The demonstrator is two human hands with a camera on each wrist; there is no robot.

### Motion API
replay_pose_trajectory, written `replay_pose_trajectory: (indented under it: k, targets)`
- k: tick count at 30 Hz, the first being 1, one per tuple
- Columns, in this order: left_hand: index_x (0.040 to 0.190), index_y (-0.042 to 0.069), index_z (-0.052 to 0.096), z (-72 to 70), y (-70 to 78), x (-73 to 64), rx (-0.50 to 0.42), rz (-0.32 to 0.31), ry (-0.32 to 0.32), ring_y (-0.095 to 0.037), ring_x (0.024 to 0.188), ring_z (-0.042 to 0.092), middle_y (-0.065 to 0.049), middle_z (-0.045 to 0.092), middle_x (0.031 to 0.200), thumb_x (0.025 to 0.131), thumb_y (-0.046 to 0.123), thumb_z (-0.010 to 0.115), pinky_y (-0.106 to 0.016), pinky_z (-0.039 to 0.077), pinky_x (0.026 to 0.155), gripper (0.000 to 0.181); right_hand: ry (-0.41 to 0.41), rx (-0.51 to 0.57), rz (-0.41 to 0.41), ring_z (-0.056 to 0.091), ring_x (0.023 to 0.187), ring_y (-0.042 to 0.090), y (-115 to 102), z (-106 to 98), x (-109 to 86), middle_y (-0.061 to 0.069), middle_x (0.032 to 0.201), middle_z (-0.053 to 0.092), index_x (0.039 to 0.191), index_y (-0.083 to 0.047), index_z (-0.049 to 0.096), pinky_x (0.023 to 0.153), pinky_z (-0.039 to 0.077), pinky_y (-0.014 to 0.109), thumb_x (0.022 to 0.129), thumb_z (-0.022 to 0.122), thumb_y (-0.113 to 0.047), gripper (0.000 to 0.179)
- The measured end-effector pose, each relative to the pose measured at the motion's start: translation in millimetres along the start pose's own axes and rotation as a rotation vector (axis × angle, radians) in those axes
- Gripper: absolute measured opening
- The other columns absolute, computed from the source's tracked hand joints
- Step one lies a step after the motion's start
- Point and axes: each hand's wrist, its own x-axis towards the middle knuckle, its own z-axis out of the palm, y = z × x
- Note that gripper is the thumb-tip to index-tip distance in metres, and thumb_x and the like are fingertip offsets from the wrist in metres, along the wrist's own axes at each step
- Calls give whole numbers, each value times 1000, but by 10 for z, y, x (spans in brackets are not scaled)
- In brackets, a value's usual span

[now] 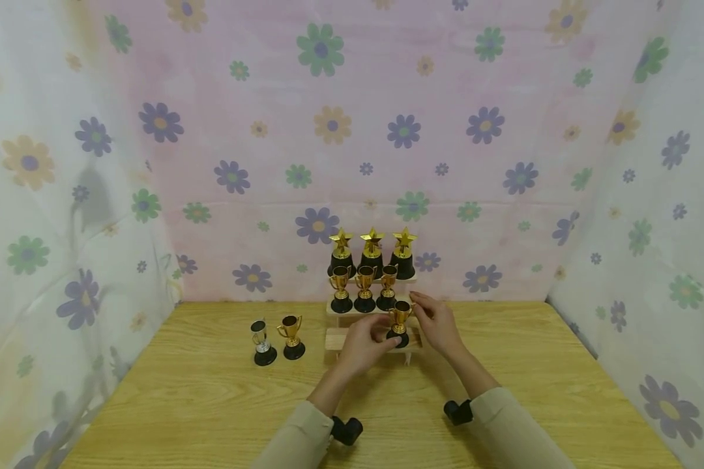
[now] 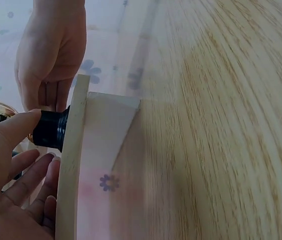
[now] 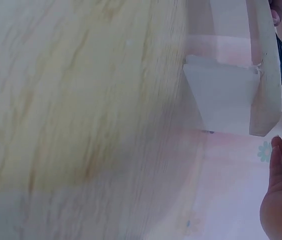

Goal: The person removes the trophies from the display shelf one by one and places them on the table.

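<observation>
A small gold trophy cup (image 1: 400,315) stands at the right end of the lowest step of a wooden tiered stand (image 1: 340,339). My left hand (image 1: 365,345) holds it by its black base (image 2: 51,129), thumb laid on the base. Beside the cup on the right is my right hand (image 1: 439,322), its fingers (image 3: 277,160) nearly straight and close to the end of the stand. Three more gold cups (image 1: 365,280) fill the middle step. Along the top step stand three star trophies (image 1: 372,247) with black bases.
Left of the stand, a silver trophy cup (image 1: 262,342) and another gold cup (image 1: 291,337) stand on the wood-grain table (image 1: 211,404). A flowered cloth (image 1: 364,85) hangs behind and at both sides. White supports (image 3: 226,92) hold up the lowest step.
</observation>
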Motion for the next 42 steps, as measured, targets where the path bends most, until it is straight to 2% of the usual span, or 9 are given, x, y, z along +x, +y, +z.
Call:
replay_pose_trajectory:
  k: [11, 18, 25, 28, 34, 42]
  targets:
    - [128, 13, 70, 60, -32, 32, 64, -15, 11, -19, 95, 67, -5, 72, 120, 92, 24, 79, -33, 54, 78, 39, 7, 23, 4, 59, 127, 41, -7, 8, -6, 25, 143, 57, 134, 7, 63, 97, 52, 53, 104, 55, -2, 32]
    - [127, 14, 70, 77, -44, 39, 66, -23, 20, -14, 89, 65, -3, 73, 120, 92, 24, 80, -32, 52, 75, 38, 12, 26, 5, 60, 126, 41, -3, 19, -6, 25, 143, 57, 134, 6, 64, 96, 53, 54, 104, 55, -2, 32]
    - [122, 13, 72, 101, -1, 30, 83, -32, 50, -25, 92, 68, -4, 73, 116, 89, 25, 82, -34, 52, 73, 36, 23, 22, -8, 59, 126, 41, 20, 30, -6, 25, 142, 57, 133, 7, 63, 96, 53, 54, 104, 55, -2, 32]
    - [120, 14, 74, 117, 0, 32, 100, -39, 67, -22, 91, 68, -2, 74, 114, 89, 28, 82, -33, 52, 72, 35, 23, 24, -4, 59, 127, 41, 12, 28, -11, 25, 143, 57, 133, 7, 63, 96, 53, 54, 104, 55, -2, 32]
    - [116, 15, 75, 139, 9, 34, 140, -51, 86, -9, 76, 60, 0, 75, 108, 87, 31, 84, -27, 46, 65, 34, 13, 29, 17, 58, 129, 41, -7, 22, -14, 24, 144, 56, 134, 7, 63, 98, 52, 53, 105, 54, -3, 32]
    - [113, 18, 75, 167, 15, 24, 203, -45, 99, -6, 69, 52, 3, 74, 104, 87, 33, 84, -25, 41, 61, 32, 10, 28, 21, 56, 130, 40, 2, 24, -15, 24, 144, 56, 134, 7, 62, 100, 50, 52, 104, 55, -2, 33]
